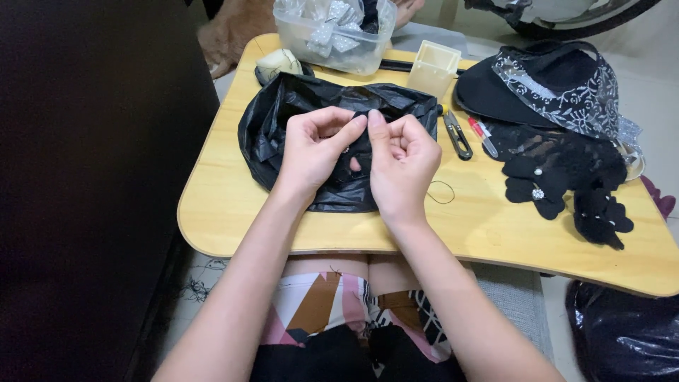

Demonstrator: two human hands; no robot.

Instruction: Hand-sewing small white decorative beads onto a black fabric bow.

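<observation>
My left hand (pixel 318 145) and my right hand (pixel 399 159) meet fingertip to fingertip over a black plastic bag (pixel 283 113) on a small wooden lap table (pixel 233 212). Both pinch a small dark piece between them; most of it is hidden by my fingers. A thin black thread (pixel 442 192) loops on the table just right of my right hand.
Small thread snips (pixel 458 134) and a red-tipped pen (pixel 482 136) lie right of the bag. Black fabric flowers (pixel 559 180) and a black hat with silver lace (pixel 552 81) fill the right side. A clear tub (pixel 336 28) and a cream box (pixel 433 65) stand at the back.
</observation>
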